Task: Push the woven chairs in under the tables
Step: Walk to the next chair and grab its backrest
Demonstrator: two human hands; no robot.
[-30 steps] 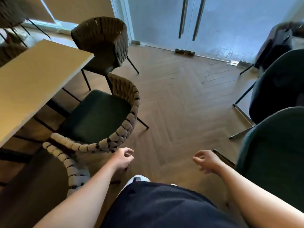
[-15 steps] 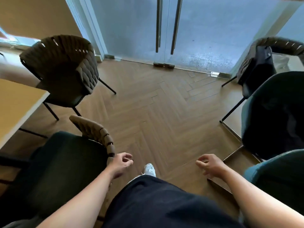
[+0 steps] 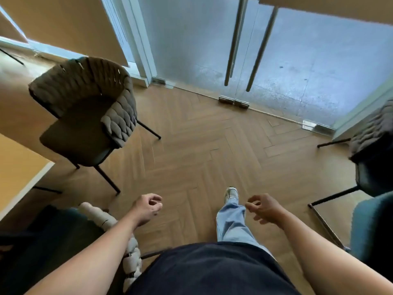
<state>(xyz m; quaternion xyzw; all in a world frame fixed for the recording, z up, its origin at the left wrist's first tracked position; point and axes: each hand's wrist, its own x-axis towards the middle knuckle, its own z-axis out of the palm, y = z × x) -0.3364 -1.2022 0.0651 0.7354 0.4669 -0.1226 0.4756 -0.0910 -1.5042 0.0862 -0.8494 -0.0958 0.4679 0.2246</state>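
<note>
Nearest, two empty hands, left hand [image 3: 146, 208] and right hand [image 3: 264, 208], loosely curled and apart; under the left forearm, one pale braided woven chair [image 3: 100, 216]; farther, one brown woven chair [image 3: 85, 116] just beside the light wooden desk [image 3: 19, 173] corner; far right, a third, grey woven chair [image 3: 374, 128].

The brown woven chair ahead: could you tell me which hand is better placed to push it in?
Probably the left hand: empty, it hangs on the same side as the brown woven chair; the right hand is farther across.
</note>
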